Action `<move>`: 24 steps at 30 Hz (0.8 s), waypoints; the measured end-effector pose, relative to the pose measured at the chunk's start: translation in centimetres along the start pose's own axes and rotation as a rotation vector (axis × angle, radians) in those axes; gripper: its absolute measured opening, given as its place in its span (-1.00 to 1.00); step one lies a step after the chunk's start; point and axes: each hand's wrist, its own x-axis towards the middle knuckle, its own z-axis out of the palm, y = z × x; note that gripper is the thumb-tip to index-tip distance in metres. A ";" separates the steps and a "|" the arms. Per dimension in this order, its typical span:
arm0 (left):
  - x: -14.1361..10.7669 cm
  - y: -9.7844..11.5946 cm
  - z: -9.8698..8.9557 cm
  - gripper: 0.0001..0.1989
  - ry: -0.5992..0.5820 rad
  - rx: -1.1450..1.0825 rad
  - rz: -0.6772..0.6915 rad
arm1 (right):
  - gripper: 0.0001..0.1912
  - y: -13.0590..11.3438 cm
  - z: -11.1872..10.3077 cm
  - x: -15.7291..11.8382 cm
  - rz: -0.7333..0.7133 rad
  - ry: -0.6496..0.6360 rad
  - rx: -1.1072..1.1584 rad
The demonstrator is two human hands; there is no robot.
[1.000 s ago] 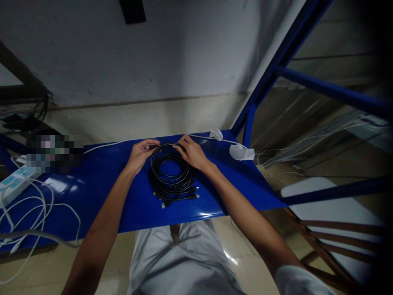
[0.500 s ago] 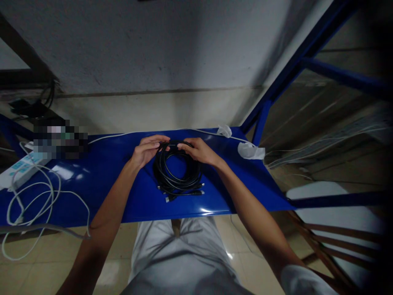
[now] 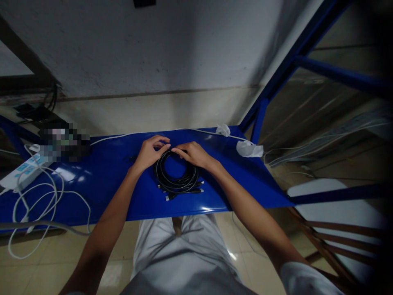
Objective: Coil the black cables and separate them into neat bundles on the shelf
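A coil of black cable (image 3: 176,184) lies on the blue table (image 3: 107,184), its several metal-tipped plugs bunched at the near side. At the coil's far left edge my left hand (image 3: 152,151) has its fingers curled, with thumb and fingertips close together; what lies between them is too small to make out. My right hand (image 3: 195,155) rests on the far right part of the coil, thumb and fingers pinched near its top. Whatever is between those fingertips is mostly hidden.
On the left are a white power strip (image 3: 27,170) and loops of white cord (image 3: 57,196). Crumpled white plastic (image 3: 249,149) lies at the right back. A blue frame post (image 3: 260,121) rises there, and a chair (image 3: 337,229) stands at the right.
My left hand has lifted slightly off the coil, its fingers curling up. My right hand has shifted a little left, and the coil's top strands sit lower. The view has shifted slightly.
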 end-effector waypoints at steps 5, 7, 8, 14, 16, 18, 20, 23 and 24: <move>-0.6 1.0 0.8 -0.74 -0.025 0.138 0.165 | -0.50 0.0 0.5 0.1 -0.014 0.028 0.074; -0.7 1.0 1.2 -0.75 -0.026 0.163 0.191 | -0.55 0.0 0.5 0.1 0.011 0.045 0.108; -0.7 0.9 1.3 -0.75 -0.026 0.172 0.202 | -0.57 0.0 0.6 0.1 0.021 0.055 0.128; -0.7 0.4 1.4 -0.76 0.000 0.181 0.236 | -0.59 0.0 0.7 0.2 0.043 0.104 0.217; -0.7 0.4 1.4 -0.76 0.009 0.169 0.223 | -0.53 -0.2 0.6 0.2 0.054 0.124 0.224; -0.8 0.5 1.4 -0.77 0.004 0.154 0.209 | -0.49 -0.3 0.6 0.2 0.068 0.143 0.226; -0.8 0.6 1.4 -0.79 0.002 0.129 0.214 | -0.49 -0.4 0.6 0.2 0.074 0.154 0.239; -0.8 0.7 1.5 -0.79 0.006 0.090 0.233 | -0.54 -0.4 0.7 0.2 0.073 0.165 0.265; -0.8 0.7 1.5 -0.78 0.004 0.084 0.237 | -0.55 -0.4 0.7 0.2 0.075 0.166 0.266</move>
